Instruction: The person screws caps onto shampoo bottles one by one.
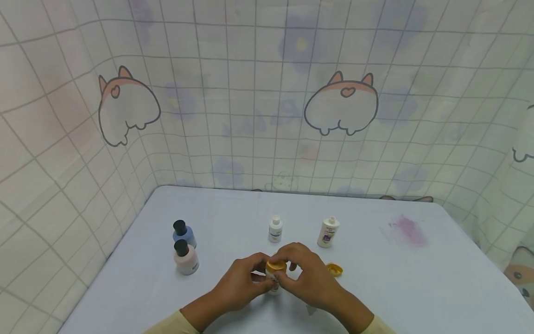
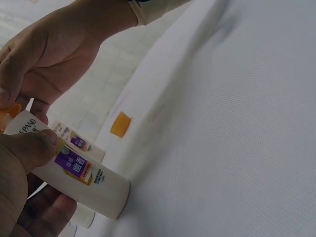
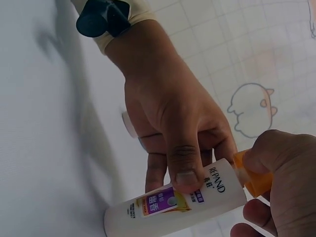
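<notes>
A white shampoo-style bottle (image 3: 173, 210) with a purple and gold label stands on the table in front of the person. My left hand (image 1: 239, 285) grips its body, thumb across the front near the shoulder. With thumb and fingers my right hand (image 1: 306, 273) pinches an orange-yellow cap (image 3: 254, 178) at the bottle's top. A strip of white neck shows between cap and shoulder in the right wrist view. Beyond the right hand, a second orange-yellow cap (image 1: 334, 270) lies loose on the table.
Behind the hands stand a white bottle (image 1: 328, 233) with a purple label and a smaller white bottle (image 1: 275, 231), both uncapped. Over to the left are a pink bottle (image 1: 187, 262) and a blue bottle (image 1: 188, 236) with black caps. A purple stain (image 1: 410, 230) marks the white table's right side.
</notes>
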